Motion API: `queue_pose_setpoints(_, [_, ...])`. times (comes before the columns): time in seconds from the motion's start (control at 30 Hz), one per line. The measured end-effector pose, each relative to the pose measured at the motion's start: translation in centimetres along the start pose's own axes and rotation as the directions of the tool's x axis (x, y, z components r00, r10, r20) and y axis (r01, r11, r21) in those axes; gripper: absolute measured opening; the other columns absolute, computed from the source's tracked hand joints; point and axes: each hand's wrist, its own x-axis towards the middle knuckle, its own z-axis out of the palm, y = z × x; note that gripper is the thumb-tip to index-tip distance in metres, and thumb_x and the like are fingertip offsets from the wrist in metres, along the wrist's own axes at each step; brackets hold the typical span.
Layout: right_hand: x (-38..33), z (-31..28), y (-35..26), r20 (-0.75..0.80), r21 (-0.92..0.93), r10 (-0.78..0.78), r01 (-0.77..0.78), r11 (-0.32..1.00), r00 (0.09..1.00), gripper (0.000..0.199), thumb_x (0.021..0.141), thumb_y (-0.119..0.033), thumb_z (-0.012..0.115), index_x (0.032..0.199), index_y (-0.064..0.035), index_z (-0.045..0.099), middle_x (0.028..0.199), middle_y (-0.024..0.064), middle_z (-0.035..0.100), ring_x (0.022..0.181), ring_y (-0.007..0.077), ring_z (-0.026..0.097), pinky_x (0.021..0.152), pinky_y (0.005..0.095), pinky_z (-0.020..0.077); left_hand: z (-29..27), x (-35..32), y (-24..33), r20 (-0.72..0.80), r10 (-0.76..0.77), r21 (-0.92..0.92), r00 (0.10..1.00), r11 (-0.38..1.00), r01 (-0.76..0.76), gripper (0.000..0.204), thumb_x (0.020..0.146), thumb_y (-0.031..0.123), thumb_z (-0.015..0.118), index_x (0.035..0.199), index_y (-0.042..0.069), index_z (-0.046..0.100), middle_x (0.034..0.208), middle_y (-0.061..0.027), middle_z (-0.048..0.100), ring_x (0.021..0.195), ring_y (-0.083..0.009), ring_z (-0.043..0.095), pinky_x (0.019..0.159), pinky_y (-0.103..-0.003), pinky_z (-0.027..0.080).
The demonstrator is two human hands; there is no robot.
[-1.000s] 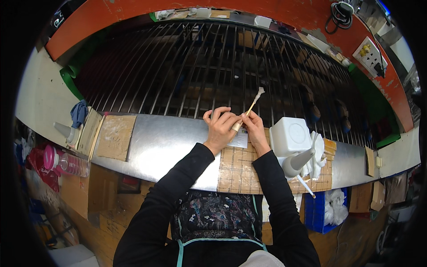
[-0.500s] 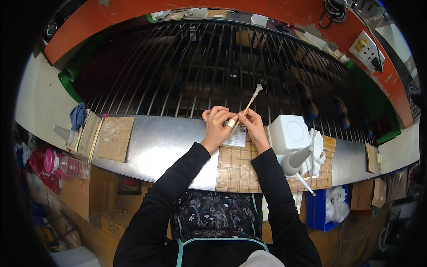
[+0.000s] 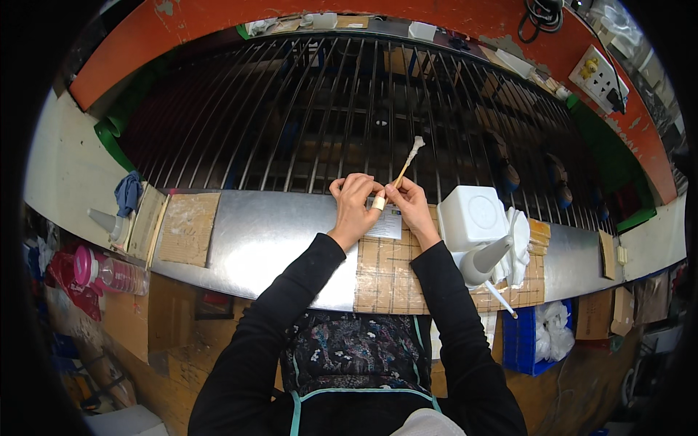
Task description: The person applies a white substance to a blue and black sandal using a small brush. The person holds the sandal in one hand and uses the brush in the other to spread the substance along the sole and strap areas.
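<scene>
The stick (image 3: 403, 173) looks like wood, the bench top (image 3: 273, 225) glossy metal, the container (image 3: 465, 218) smooth plastic.

Fingers (image 3: 411, 191) hide part of the stick (image 3: 402, 173) (the card (image 3: 388, 228) too blurred to read)

The table (image 3: 269, 225) is a smooth, shiny grey metal strip, curved by the lens, with glare across its left half. A piece of brown cardboard (image 3: 190, 229) lies flat near its left end. Right of the middle, a brown grid-lined mat (image 3: 389, 280) covers a broad stretch, with a printed card (image 3: 387, 227) by its far left corner. Further right on the mat are a white container (image 3: 471, 218), a grey cone-topped bottle (image 3: 483, 263) and crumpled white cloth (image 3: 519, 247)
</scene>
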Motion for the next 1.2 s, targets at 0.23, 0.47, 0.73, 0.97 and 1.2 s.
queue_pose_setpoints(0.23, [0.2,-0.1,0.0,-0.046,-0.077,-0.013,0.009,0.997,0.999,0.019,0.096,-0.021,0.065,0.093,-0.0028,0.063,0.083,0.0013,0.066,0.076,0.0059,0.057,0.07,0.0224,0.0476,-0.2,0.1,0.1,-0.008,-0.001,0.004,1.0,1.0,0.001,0.005,0.081,0.012,0.066,0.083,0.008,0.063,0.088,-0.0027,0.064,0.104,-0.0214,0.059,0.093,-0.042,0.027])
queue_pose_setpoints(0.47, [0.2,-0.3,-0.1,-0.077,-0.041,-0.039,0.036,0.999,0.996,0.02,0.095,-0.021,0.065,0.088,-0.0024,0.063,0.082,0.0018,0.066,0.074,0.0056,0.057,0.069,0.0217,0.0464,-0.2,0.1,0.1,-0.045,0.062,0.025,0.997,0.998,-0.061,0.006,0.082,0.014,0.068,0.084,0.009,0.066,0.088,-0.002,0.065,0.101,-0.0208,0.06,0.093,-0.041,0.027])
queue_pose_setpoints(0.73, [0.3,0.5,-0.9,-0.184,0.018,-0.097,0.102,0.995,0.978,0.022,0.097,-0.023,0.062,0.088,-0.003,0.062,0.08,0.0013,0.064,0.074,0.0051,0.057,0.069,0.0221,0.0465,-0.4,0.1,0.7,-0.057,0.189,0.042,0.98,0.982,-0.187,0.003,0.083,0.015,0.069,0.082,0.012,0.068,0.085,-0.0013,0.065,0.096,-0.018,0.061,0.092,-0.042,0.028])
queue_pose_setpoints(0.97, [-0.4,0.3,-2.3,-0.155,-0.017,0.058,-0.061,0.998,0.986,0.018,0.097,-0.02,0.061,0.097,-0.003,0.065,0.08,-0.0021,0.061,0.074,0.0047,0.052,0.067,0.0222,0.0434,-0.3,-0.6,-0.4,-0.1,0.12,-0.343,0.988,0.928,-0.148,0.041,0.097,0.045,0.048,0.112,0.008,0.057,0.103,-0.0096,0.059,0.092,-0.0202,0.057,0.091,-0.038,0.034])
queue_pose_setpoints(1.2, [-0.7,1.3,-2.7,-0.07,-0.068,-0.059,0.054,0.996,0.996,0.018,0.091,-0.019,0.071,0.097,-0.0025,0.066,0.08,-0.0032,0.06,0.069,0.0021,0.049,0.06,0.0185,0.0388,1.1,-1.3,-1.4,-0.131,0.045,-0.535,0.99,0.838,-0.109,0.055,0.098,0.06,0.036,0.109,0.008,0.048,0.104,-0.0122,0.052,0.095,-0.0232,0.052,0.091,-0.04,0.039])
